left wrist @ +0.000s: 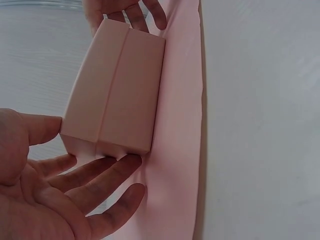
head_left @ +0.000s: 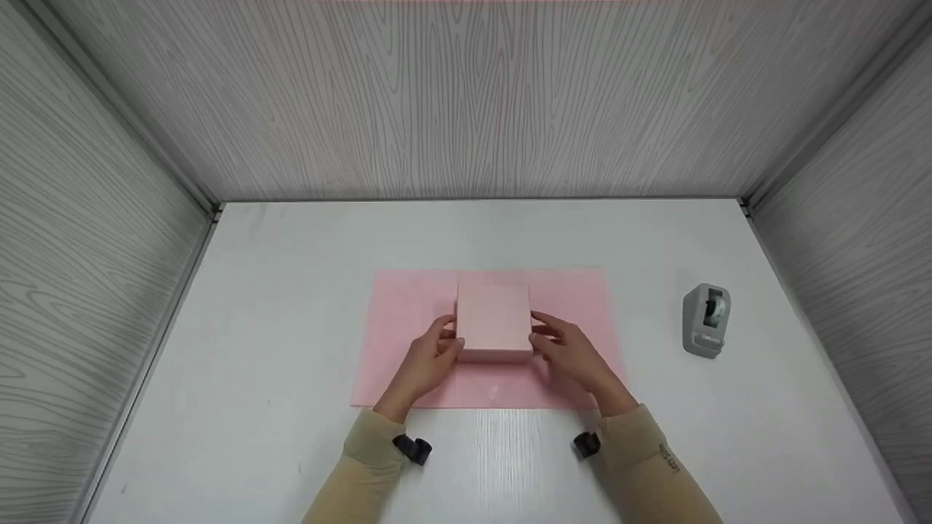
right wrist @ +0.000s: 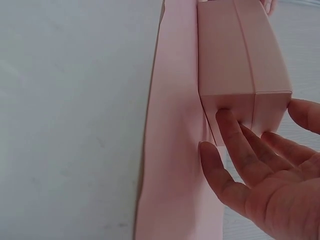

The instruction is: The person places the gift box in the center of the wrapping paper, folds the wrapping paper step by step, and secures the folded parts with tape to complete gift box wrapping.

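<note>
A pale pink box (head_left: 494, 318) with a lid seam along its sides is over a flat sheet of pink paper (head_left: 393, 338). From the left, my left hand (head_left: 429, 360) holds the box's side between thumb and fingers. My right hand (head_left: 575, 356) holds the opposite side the same way. In the left wrist view, the left thumb (left wrist: 45, 129) is at the box's edge and several fingertips touch its end. The right wrist view has the right fingers (right wrist: 237, 142) against the other end. Whether the box's underside touches the paper, I cannot tell.
A grey tape dispenser (head_left: 705, 320) with a roll of tape stands to the right on the white table (head_left: 255, 327). Wood-grain panels (head_left: 466, 102) rise behind the table and at both sides. Dark bands with small black devices (head_left: 413, 449) sit at the wrists.
</note>
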`<act>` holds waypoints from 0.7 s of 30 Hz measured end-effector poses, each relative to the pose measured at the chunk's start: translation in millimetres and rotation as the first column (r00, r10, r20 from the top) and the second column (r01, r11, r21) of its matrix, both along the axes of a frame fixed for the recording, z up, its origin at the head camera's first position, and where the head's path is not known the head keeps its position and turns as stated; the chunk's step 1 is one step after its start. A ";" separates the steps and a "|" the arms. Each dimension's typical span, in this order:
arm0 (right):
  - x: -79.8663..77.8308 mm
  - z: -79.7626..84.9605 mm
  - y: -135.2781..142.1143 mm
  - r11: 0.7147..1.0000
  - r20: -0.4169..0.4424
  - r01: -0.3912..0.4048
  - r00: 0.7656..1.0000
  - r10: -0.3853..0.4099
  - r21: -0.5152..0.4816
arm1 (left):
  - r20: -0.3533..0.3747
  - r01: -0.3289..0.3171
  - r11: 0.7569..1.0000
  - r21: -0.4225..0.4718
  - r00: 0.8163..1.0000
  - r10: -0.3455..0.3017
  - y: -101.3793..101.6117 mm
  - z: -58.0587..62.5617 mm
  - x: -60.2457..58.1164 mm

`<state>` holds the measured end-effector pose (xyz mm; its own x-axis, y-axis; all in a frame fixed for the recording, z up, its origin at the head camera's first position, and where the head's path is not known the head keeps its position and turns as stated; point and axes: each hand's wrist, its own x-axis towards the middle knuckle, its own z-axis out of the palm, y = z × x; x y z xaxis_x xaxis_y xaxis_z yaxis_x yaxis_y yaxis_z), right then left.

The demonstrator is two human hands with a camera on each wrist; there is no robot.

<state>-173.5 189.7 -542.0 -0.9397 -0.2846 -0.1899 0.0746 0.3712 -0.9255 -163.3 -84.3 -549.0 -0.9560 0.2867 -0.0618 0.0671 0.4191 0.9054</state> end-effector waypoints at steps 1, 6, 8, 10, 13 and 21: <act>0.2 -0.1 1.1 1.000 -0.004 -0.004 1.000 0.004 -0.003 | -0.007 0.005 1.000 -0.008 1.000 -0.006 -0.7 0.0 0.9; 4.8 3.1 12.4 0.991 -0.081 0.014 0.997 -0.003 0.133 | -0.056 0.039 0.993 -0.114 0.997 -0.046 -9.8 -1.0 8.3; 8.1 6.0 18.8 0.964 -0.120 0.036 0.993 -0.004 0.263 | -0.084 0.056 0.977 -0.206 0.994 -0.075 -15.8 -1.6 12.1; 11.9 8.5 25.7 0.918 -0.141 0.045 0.990 0.012 0.394 | -0.101 0.080 0.948 -0.307 0.988 -0.117 -21.9 -2.1 15.9; 18.2 9.9 35.4 0.835 -0.150 0.029 0.986 0.065 0.549 | -0.109 0.118 0.884 -0.453 0.977 -0.186 -29.1 -3.2 20.6; 26.8 3.2 47.5 0.745 -0.140 -0.005 0.981 0.131 0.667 | -0.098 0.140 0.789 -0.598 0.964 -0.245 -32.7 -9.5 22.7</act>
